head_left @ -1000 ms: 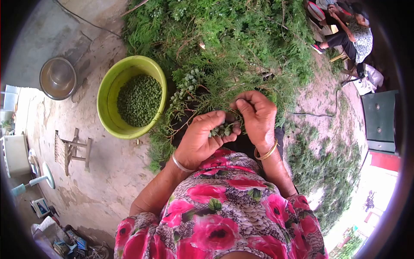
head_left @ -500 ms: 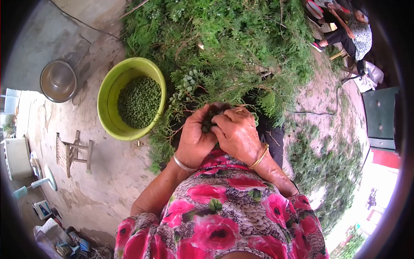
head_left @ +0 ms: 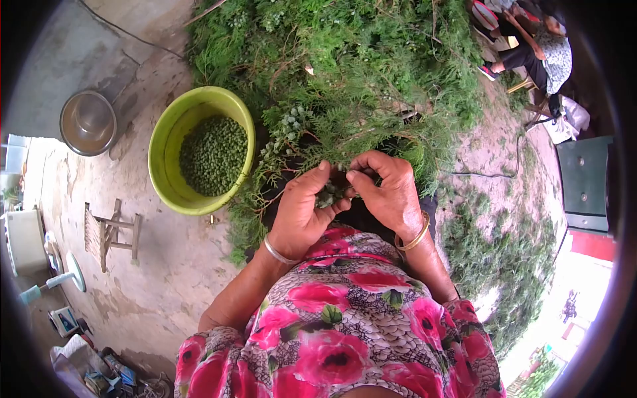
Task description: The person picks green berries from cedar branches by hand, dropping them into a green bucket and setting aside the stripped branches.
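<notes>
My left hand [head_left: 300, 211] is cupped around several small green cones [head_left: 325, 198], which show between its thumb and fingers. Close on its right, my right hand [head_left: 393, 198] has thumb and forefinger pinched together near the left fingertips; what they hold is too small to make out. Cut evergreen branches [head_left: 358, 123] spread just beyond both hands, with a cluster of pale green cones [head_left: 292, 123] on one sprig. To the left stands a yellow-green tub [head_left: 159, 172] with many green cones [head_left: 213, 156] in it.
A metal basin [head_left: 88, 124] and a small wooden stool [head_left: 113, 232] stand on the concrete at left. More cut greenery [head_left: 491, 259] lies at right. Another person [head_left: 541, 56] sits at the upper right, near a dark green cabinet [head_left: 585, 176].
My right hand has drawn back to the right and lifted off the left palm, its fingers now pinched. My left hand has opened slightly, showing more of the cones.
</notes>
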`<state>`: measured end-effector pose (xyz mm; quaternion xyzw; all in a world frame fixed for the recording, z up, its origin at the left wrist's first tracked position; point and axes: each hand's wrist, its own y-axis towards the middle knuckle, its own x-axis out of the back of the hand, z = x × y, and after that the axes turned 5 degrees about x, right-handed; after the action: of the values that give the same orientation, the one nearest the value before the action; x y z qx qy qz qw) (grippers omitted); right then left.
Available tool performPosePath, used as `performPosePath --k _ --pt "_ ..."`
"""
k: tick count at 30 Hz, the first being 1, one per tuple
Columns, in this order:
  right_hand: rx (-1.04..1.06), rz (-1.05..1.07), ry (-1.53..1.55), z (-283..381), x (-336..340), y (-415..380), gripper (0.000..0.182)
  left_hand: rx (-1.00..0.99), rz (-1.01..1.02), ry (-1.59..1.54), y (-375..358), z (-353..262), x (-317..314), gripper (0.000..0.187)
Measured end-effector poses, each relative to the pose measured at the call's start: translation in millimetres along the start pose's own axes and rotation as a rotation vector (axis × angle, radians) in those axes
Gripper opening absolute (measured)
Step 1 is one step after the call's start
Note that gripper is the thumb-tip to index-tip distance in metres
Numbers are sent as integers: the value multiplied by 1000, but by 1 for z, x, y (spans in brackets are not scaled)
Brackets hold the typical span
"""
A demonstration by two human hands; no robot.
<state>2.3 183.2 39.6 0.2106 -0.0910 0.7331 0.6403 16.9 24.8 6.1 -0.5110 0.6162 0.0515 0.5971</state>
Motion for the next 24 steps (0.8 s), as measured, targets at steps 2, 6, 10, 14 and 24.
performPosePath --k 2,6,10,14,24 --pt "21 25 -62 1 3 0 5 -132 98 253 0 0 -1 27" --pt "42 46 -38 2 4 -3 4 -114 50 272 -1 0 -2 27" --pt "212 -271 -192 -7 7 -5 3 -1 137 196 0 0 6 25" --pt "146 -474 -387 3 28 -2 12 -6 137 -60 5 3 12 22" --pt "218 -56 -185 0 6 -17 22 93 159 -268 5 4 18 25"
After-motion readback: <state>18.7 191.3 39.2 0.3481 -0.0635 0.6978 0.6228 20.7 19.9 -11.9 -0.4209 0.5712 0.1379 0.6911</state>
